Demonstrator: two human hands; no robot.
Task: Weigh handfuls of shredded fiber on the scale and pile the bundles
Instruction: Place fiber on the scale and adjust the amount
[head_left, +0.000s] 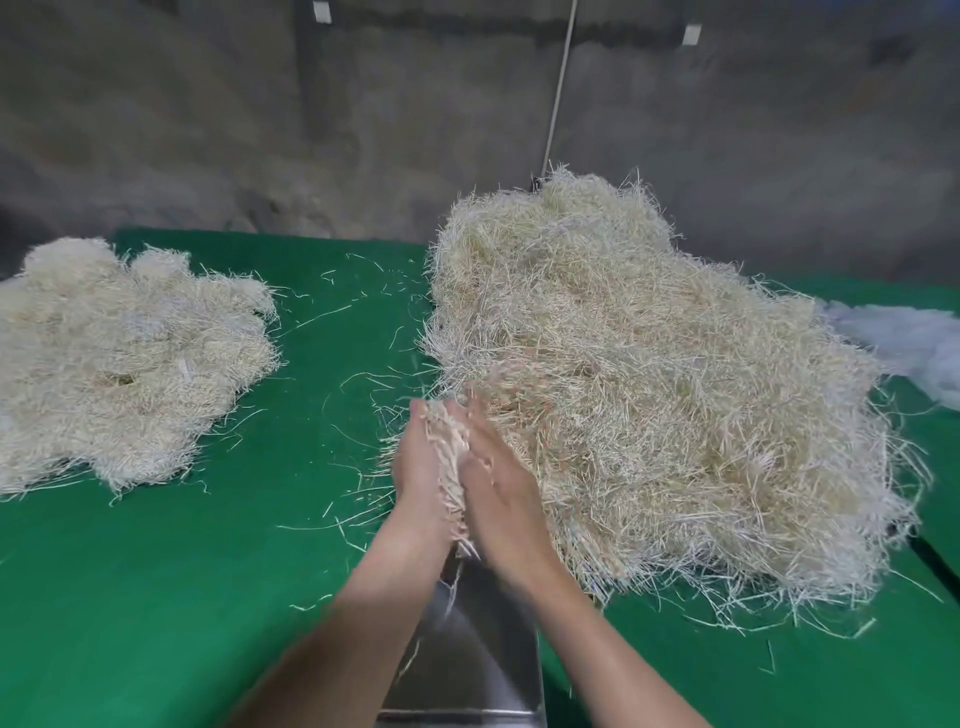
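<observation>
Nearest of all was the scale (483, 639), a shiny metal thing on the green table (156, 597). It sat between the two bare arms, which hid part of it. A few thin bits of fiber lay on it.

Just past the scale, the left grip (418, 467) and the right grip (498, 483) were flat, with straight fingers pointing away. They were pressed together, palm to palm, with a bundle (452, 457) of pale fiber squeezed between them. The bundle stood almost upright, and its ends stuck out at the top and the bottom. Its low end hung right by the far edge of the scale, but I could not tell if it touched. The fingertips of the right grip were blurry.

Right beside the grips, on the right, was the heap (649, 374) of loose fiber, big and messy. The right grip was touching its near edge.

Loose strands lay here and there on the table in the middle.

Well apart, on the left, was a lower pile (130, 353) of bundles lying side by side.

Farther back on the right, a white bag (909, 338) lay by the heap. Behind it all stood a grey wall (208, 104), with a thin white pole (561, 88) going up from behind the heap.
</observation>
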